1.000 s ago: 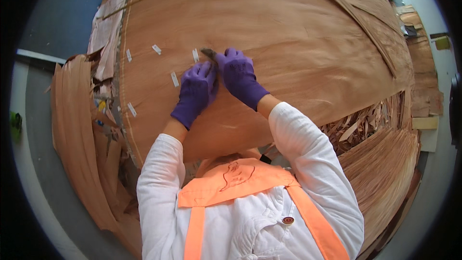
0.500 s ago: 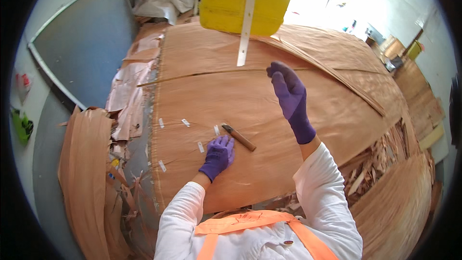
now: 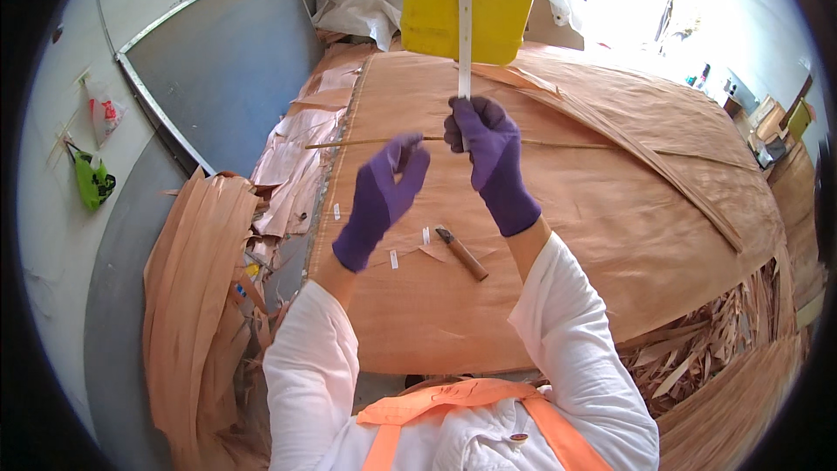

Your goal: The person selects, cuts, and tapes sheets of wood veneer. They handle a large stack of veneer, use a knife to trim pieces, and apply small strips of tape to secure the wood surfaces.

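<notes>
A strip of white tape [image 3: 466, 44] hangs from a dark red slot in the yellow box [image 3: 423, 17]. My right hand [image 3: 493, 144], in a purple glove, is closed on the strip's lower end. Raised beside it to the left, my gloved left hand [image 3: 388, 187] has its fingers curved and apart from the thumb, with nothing visible in it. Both hands are above a large sheet of brown wood veneer [image 3: 567, 209]. On the sheet lie a wooden-handled knife [image 3: 462, 253] and small white tape pieces, one of them [image 3: 426, 235] near the blade. My left arm hides part of the sheet.
A thin stick [image 3: 567, 146] crosses the veneer. Long loose veneer strips [image 3: 628, 144] lie at the right. Veneer sheets [image 3: 192, 296] hang at the left, and scraps [image 3: 706, 340] heap at the lower right. A grey panel [image 3: 227, 52] leans on the left wall.
My left hand has lifted off the veneer beside the knife and risen toward the right hand. My right hand has moved up to the hanging tape and taken hold of it.
</notes>
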Demonstrator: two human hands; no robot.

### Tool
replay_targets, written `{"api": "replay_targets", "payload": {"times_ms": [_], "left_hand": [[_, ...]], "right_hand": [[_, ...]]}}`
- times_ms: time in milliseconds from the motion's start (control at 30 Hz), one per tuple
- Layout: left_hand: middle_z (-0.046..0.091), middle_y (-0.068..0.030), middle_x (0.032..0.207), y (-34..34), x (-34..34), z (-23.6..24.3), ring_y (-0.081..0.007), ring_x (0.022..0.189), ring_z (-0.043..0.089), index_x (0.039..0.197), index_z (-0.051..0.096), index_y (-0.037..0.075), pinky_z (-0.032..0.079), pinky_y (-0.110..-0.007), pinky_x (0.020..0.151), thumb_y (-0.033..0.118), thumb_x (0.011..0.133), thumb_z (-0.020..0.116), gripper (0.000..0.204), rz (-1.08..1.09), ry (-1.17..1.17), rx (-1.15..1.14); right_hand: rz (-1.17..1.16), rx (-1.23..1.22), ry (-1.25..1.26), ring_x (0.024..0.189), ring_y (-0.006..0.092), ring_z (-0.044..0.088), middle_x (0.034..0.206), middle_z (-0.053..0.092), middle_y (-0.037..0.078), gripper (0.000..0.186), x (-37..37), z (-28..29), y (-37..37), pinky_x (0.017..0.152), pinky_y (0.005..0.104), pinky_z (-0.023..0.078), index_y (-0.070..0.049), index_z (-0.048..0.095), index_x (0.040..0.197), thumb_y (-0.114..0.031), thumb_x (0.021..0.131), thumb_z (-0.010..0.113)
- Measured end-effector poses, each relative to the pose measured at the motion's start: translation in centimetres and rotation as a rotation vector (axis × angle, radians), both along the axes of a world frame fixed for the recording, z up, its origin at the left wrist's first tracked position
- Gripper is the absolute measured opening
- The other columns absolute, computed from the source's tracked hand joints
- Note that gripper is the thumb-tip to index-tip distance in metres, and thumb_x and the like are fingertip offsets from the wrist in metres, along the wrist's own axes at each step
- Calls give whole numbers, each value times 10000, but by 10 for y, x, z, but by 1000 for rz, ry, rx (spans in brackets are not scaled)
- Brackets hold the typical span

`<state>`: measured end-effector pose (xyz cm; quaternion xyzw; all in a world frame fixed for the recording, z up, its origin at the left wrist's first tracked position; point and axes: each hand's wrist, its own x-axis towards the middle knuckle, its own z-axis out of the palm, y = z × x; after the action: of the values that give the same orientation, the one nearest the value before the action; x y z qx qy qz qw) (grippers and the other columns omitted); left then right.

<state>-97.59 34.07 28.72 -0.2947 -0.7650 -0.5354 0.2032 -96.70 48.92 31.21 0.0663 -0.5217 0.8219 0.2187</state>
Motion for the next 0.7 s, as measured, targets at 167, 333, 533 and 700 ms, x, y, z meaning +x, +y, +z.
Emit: {"api": "replay_targets", "payload": {"times_ms": [167, 333, 533, 700], "left_hand": [[642, -65, 763, 28, 5, 48, -76, 674, 574, 1022, 585, -21, 480, -242, 621, 180, 855, 612, 263, -22, -65, 88], [486, 7, 604, 48, -6, 20, -58, 578, 401, 779, 561, 38, 387, -234, 537, 178, 849, 632, 173, -94, 142, -186], [569, -55, 660, 38, -9, 0, -186, 609, 537, 733, 569, 72, 428, -296, 555, 125, 811, 617, 106, -174, 502, -298], [551, -14, 627, 14, -33, -2, -83, 575, 485, 762, 597, 87, 412, -226, 546, 131, 885, 585, 131, -263, -183, 114]], "right_hand": [[260, -75, -88, 583, 115, 483, 699, 535, 52, 210, 42, -62, 5, 535, 245, 394, 15, 528, 1032, -146, 898, 544], [309, -29, -285, 581, 117, 490, 671, 525, 33, 206, 113, -121, 19, 540, 253, 403, 17, 559, 1044, -138, 917, 510], [308, 98, -408, 572, 101, 489, 671, 538, 30, 231, 171, -123, 65, 534, 241, 407, 20, 584, 1024, -168, 916, 504], [335, 64, -735, 546, 89, 474, 649, 517, 14, 232, 201, -138, 82, 505, 223, 386, 15, 584, 1030, -171, 915, 507]]}}
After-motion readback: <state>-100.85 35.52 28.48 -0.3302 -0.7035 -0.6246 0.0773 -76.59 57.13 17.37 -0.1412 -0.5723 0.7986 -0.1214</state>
